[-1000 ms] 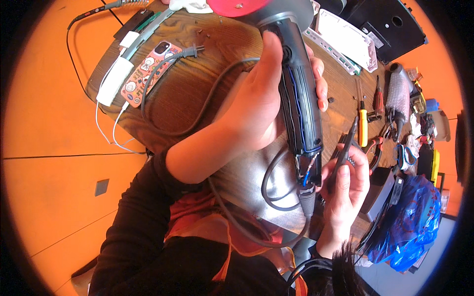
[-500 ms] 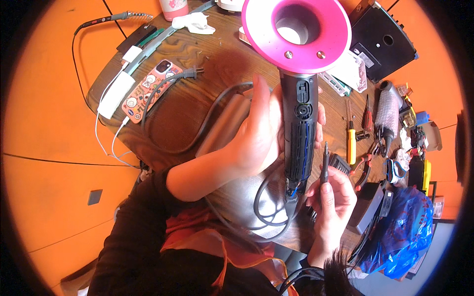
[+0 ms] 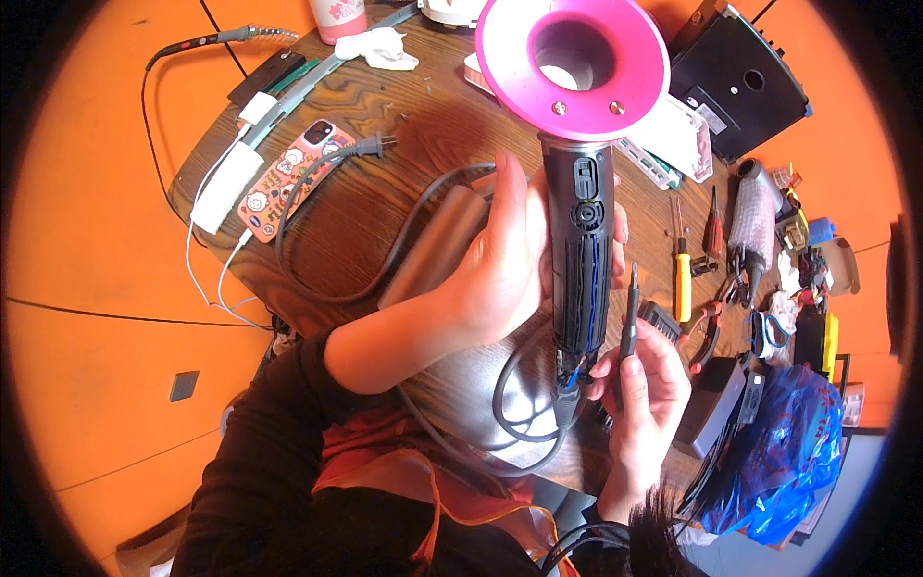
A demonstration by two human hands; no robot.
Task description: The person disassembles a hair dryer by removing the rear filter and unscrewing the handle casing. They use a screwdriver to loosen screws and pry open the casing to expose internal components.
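Observation:
A hair dryer [image 3: 581,260] with a pink ring-shaped head stands upright in front of me. Its black handle has no outer cover, so blue wires show along it. My left hand [image 3: 500,260] wraps round the handle from behind, the thumb up on the left side. In my right hand [image 3: 646,389] a slim dark screwdriver [image 3: 630,313] is pinched, tip up, just right of the handle. Fingers of this hand are close to the handle's lower end, where the cord comes out; whether they touch it I cannot tell. A grey-brown tube-like piece [image 3: 437,245] lies behind my left forearm.
A phone in a patterned case [image 3: 293,183] and a plug [image 3: 370,146] lie on the left of the wooden table. A yellow-handled screwdriver [image 3: 683,288], pliers [image 3: 707,337], a bubble-wrapped item [image 3: 755,212] and a blue plastic bag [image 3: 784,452] are on the right. A soldering iron [image 3: 207,40] is far left.
The hair dryer's head has tilted slightly to the left. My right hand and the screwdriver have moved slightly left and up, closer to the handle. Both grips stay the same.

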